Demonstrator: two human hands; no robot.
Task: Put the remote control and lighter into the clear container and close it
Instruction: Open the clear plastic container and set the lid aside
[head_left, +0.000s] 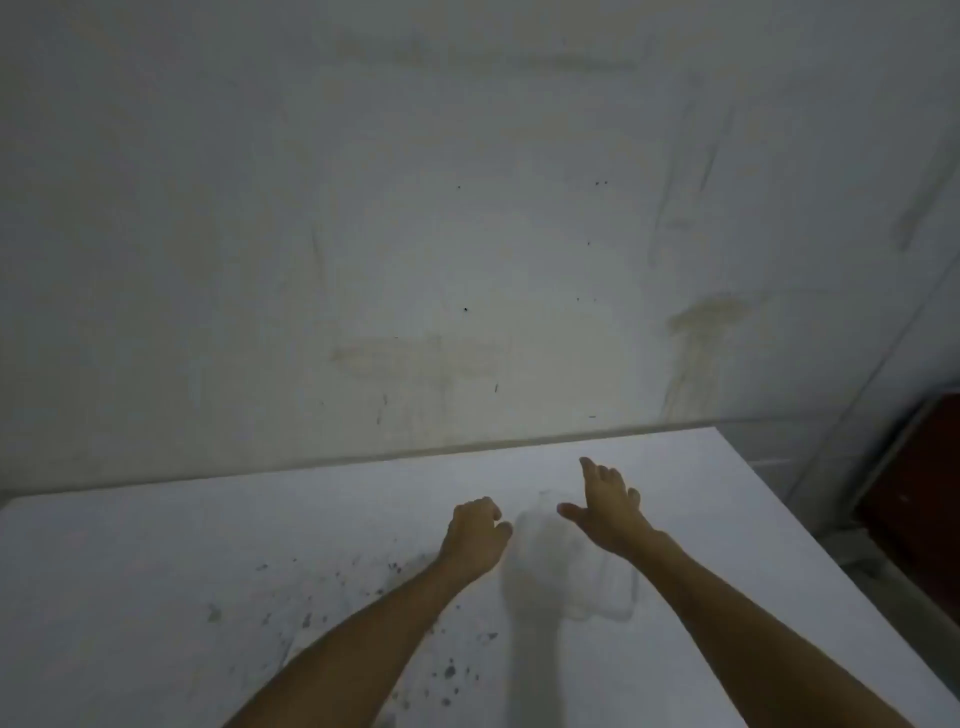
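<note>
The clear container (569, 577) is a faint, blurred see-through outline on the white table (156, 571), lying between my two hands. My left hand (475, 530) is curled into a loose fist just left of the container, and I see nothing in it. Over the container's far right part my right hand (605, 506) hovers with its fingers spread and holds nothing. Neither a remote control nor a lighter shows anywhere in view.
A stained pale wall (467, 234) rises right behind the table's far edge. The table's right edge runs diagonally down to the right, with a dark red object (914, 493) and a pale frame beyond it. Dark specks (363, 597) dot the tabletop near my left forearm.
</note>
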